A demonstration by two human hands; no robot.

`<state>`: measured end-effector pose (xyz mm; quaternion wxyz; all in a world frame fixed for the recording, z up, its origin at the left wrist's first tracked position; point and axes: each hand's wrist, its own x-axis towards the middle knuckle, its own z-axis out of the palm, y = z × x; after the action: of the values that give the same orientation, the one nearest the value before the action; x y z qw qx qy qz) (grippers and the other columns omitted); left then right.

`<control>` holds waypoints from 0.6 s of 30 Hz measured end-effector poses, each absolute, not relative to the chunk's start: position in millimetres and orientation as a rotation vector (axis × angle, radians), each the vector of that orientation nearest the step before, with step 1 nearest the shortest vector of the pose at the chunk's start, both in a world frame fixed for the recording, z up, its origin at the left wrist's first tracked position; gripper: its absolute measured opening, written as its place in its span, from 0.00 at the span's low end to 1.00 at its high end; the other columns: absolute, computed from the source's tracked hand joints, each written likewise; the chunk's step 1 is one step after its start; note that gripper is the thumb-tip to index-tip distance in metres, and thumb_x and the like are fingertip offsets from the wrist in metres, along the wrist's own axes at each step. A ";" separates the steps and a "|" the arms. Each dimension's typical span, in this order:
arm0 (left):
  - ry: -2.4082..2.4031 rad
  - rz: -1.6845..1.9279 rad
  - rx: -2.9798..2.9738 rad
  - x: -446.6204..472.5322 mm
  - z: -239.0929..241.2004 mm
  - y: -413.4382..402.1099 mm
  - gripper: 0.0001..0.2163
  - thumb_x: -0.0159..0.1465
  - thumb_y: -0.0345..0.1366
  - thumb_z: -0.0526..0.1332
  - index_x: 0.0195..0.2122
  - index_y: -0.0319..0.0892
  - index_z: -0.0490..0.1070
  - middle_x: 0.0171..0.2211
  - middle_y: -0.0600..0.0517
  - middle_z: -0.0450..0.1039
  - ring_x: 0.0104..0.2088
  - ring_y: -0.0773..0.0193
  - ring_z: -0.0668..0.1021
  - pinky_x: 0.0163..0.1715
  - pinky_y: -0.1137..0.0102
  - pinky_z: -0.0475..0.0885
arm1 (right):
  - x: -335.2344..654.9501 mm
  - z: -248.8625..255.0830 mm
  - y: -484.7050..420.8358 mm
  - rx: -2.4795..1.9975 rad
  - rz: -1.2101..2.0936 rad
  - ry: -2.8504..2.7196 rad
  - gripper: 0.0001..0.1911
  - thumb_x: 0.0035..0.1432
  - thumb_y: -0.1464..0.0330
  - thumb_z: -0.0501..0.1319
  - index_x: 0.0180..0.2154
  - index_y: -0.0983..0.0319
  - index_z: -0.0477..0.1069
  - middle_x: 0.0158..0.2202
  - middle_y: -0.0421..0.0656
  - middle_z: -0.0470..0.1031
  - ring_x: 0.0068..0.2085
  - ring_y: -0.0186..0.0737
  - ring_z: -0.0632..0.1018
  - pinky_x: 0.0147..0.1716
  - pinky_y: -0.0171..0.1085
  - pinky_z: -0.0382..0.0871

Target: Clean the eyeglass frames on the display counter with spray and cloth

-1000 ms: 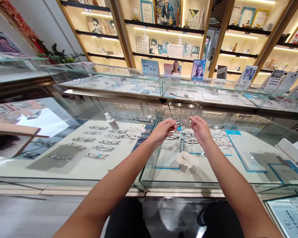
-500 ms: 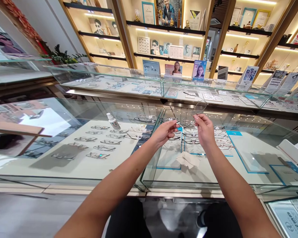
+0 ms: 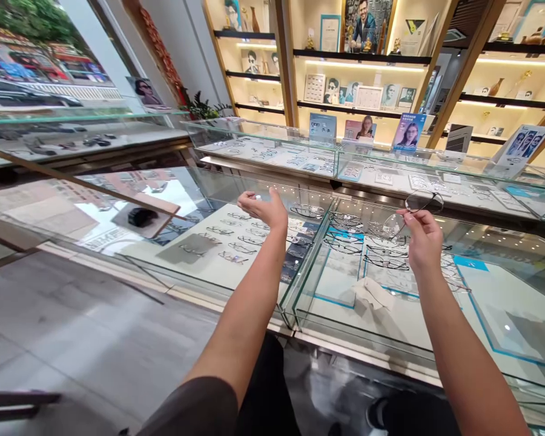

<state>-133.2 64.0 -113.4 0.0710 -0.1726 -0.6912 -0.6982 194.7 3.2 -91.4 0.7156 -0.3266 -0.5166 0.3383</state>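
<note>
My right hand (image 3: 421,241) is raised over the glass display counter (image 3: 236,284) and pinches a pair of thin dark-rimmed glasses (image 3: 421,201) by one end, so the lenses stick up above my fingers. My left hand (image 3: 266,209) is stretched out to the left over the counter top. Its fingers are curled round a small white spray bottle (image 3: 257,197), of which only a bit of white shows. A crumpled white cloth (image 3: 372,293) lies on the glass between my arms, nearer the right one.
Rows of glasses (image 3: 236,242) lie inside the cases under the glass. A second glass counter (image 3: 345,160) with small picture cards runs behind, and lit shelves (image 3: 363,57) line the back wall. A dark object (image 3: 140,216) rests on the left counter.
My left hand has let go of the glasses and moved left to the spray bottle. My right hand keeps the glasses alone. The view has swung to the left.
</note>
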 end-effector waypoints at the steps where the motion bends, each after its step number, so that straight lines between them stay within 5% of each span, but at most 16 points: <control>1: -2.162 -2.053 -0.453 -135.3 -115.5 65.4 0.20 0.64 0.29 0.67 0.50 0.45 0.56 0.59 0.40 0.64 0.62 0.52 0.69 0.63 0.57 0.64 | 195.7 -92.3 4.9 -0.729 0.745 -1.139 0.15 0.50 0.57 0.75 0.31 0.56 0.75 0.33 0.40 0.83 0.44 0.43 0.81 0.50 0.44 0.71; 6: -2.582 -1.907 -0.349 -142.5 -130.0 70.7 0.31 0.62 0.27 0.67 0.62 0.46 0.54 0.70 0.34 0.59 0.72 0.44 0.61 0.68 0.49 0.59 | 199.5 -96.1 12.0 -0.747 0.764 -1.167 0.14 0.52 0.57 0.73 0.31 0.57 0.72 0.33 0.41 0.82 0.45 0.44 0.81 0.51 0.45 0.70; 12: -2.617 -2.043 -0.403 -151.5 -134.1 70.0 0.13 0.68 0.24 0.57 0.51 0.43 0.64 0.61 0.36 0.72 0.70 0.42 0.67 0.68 0.42 0.55 | 197.5 -96.9 12.9 -0.729 0.794 -1.185 0.17 0.51 0.56 0.73 0.30 0.56 0.69 0.33 0.40 0.83 0.42 0.43 0.80 0.52 0.45 0.69; 15: -2.479 -2.193 -0.599 -144.7 -119.6 70.5 0.09 0.71 0.27 0.55 0.51 0.45 0.63 0.56 0.42 0.73 0.61 0.53 0.75 0.63 0.54 0.67 | 194.0 -96.5 10.5 -0.718 0.817 -1.184 0.17 0.51 0.55 0.73 0.31 0.55 0.69 0.35 0.40 0.83 0.43 0.43 0.80 0.54 0.46 0.69; 18: -2.143 -2.601 -1.110 -116.8 -104.5 64.5 0.06 0.69 0.35 0.61 0.45 0.46 0.64 0.43 0.51 0.73 0.41 0.64 0.77 0.37 0.72 0.73 | 188.6 -95.6 5.2 -0.726 0.861 -1.234 0.18 0.52 0.53 0.73 0.32 0.55 0.69 0.36 0.40 0.82 0.44 0.44 0.81 0.55 0.47 0.70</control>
<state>-116.8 64.5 -104.5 -0.2020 -0.3064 -0.5916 -0.7179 188.6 5.2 -95.6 0.6711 -0.3221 -0.5476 0.3821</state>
